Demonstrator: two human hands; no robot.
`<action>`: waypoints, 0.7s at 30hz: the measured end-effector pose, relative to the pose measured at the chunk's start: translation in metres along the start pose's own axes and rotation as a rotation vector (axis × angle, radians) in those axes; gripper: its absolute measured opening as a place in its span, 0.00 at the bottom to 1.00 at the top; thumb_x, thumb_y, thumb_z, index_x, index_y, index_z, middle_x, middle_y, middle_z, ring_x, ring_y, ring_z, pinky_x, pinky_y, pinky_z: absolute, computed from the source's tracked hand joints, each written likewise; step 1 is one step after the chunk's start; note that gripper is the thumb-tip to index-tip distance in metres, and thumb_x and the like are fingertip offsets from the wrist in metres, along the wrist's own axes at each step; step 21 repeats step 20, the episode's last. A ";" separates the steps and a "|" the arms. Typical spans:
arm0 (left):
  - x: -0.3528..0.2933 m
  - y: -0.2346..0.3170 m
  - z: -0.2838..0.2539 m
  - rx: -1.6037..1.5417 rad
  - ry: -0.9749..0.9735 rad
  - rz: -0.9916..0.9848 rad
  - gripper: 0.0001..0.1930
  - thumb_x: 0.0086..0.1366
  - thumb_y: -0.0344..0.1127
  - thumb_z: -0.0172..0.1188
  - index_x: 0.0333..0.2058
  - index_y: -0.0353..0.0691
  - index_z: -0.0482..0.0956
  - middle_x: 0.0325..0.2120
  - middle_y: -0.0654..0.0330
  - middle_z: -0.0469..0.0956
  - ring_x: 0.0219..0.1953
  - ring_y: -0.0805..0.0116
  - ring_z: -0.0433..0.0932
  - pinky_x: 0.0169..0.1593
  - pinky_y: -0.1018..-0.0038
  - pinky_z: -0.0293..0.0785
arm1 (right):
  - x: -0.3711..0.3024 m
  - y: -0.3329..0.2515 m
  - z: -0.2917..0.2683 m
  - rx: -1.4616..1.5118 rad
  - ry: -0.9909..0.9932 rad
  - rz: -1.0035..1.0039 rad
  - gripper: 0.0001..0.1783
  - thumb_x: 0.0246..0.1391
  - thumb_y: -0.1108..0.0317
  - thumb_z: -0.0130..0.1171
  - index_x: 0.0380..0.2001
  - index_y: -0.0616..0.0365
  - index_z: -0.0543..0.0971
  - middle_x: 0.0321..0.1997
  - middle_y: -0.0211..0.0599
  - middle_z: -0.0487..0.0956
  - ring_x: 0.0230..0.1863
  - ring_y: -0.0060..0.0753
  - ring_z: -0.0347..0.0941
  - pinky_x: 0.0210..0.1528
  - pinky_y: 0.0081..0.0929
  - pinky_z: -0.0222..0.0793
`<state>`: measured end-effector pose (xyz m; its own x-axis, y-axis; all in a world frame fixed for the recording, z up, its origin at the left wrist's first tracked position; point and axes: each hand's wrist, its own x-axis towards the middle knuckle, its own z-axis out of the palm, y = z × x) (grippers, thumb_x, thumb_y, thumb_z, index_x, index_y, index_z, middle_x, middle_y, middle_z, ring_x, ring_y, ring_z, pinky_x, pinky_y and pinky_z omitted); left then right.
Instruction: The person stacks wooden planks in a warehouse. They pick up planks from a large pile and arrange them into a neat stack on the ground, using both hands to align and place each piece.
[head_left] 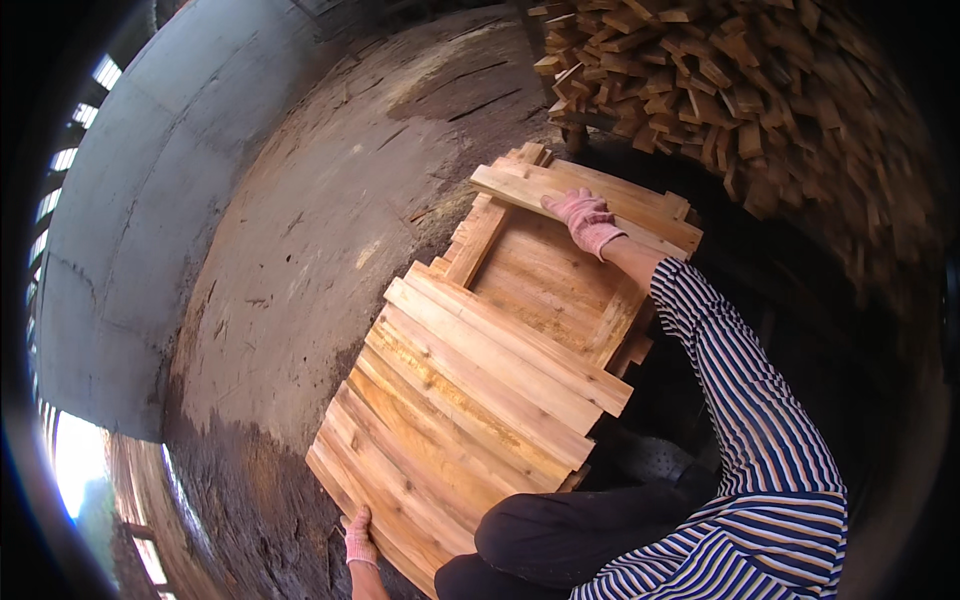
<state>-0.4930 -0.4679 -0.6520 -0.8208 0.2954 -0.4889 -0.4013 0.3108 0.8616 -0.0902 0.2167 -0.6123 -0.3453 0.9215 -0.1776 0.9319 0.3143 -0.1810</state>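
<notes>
A stack of wooden boards point(470, 385) lies in front of me, its planks side by side and sloping from upper left to lower right. My right hand point(585, 220), in a pink glove, is closed over a loose-looking board point(520, 188) at the far end. Between that board and the nearer rows is a gap, where a lower layer of planks point(545, 275) and a crosswise strip point(478, 243) show. At the near left, my left hand point(360, 537), also pink-gloved, grips the outer edge board point(345, 480); some of its fingers are hidden.
A tall pile of cut wood pieces point(700, 75) rises at the far right, behind the stack. Bare, stained ground point(310, 230) stretches to the left, up to a grey wall point(130, 220). My dark-trousered knee point(560, 530) sits against the stack's near right side.
</notes>
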 end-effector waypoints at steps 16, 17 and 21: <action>-0.017 -0.004 -0.030 -0.023 0.071 -0.043 0.52 0.53 0.34 0.78 0.71 0.43 0.52 0.56 0.53 0.75 0.54 0.56 0.76 0.60 0.58 0.74 | -0.063 -0.043 -0.003 -0.051 0.063 -0.294 0.40 0.49 0.56 0.71 0.66 0.32 0.68 0.57 0.51 0.73 0.60 0.57 0.70 0.57 0.49 0.68; -0.018 -0.004 -0.032 -0.026 0.064 -0.037 0.53 0.53 0.34 0.78 0.71 0.43 0.51 0.57 0.53 0.75 0.55 0.56 0.76 0.61 0.58 0.73 | -0.059 -0.037 -0.005 -0.028 -0.009 -0.263 0.42 0.49 0.56 0.71 0.68 0.31 0.67 0.57 0.51 0.73 0.60 0.57 0.69 0.58 0.49 0.68; -0.014 -0.004 -0.026 -0.044 0.036 -0.014 0.55 0.52 0.34 0.78 0.72 0.44 0.49 0.59 0.53 0.73 0.57 0.55 0.74 0.62 0.58 0.71 | -0.021 -0.013 0.022 0.040 -0.115 -0.259 0.52 0.55 0.55 0.69 0.75 0.21 0.48 0.67 0.50 0.68 0.67 0.61 0.66 0.65 0.60 0.65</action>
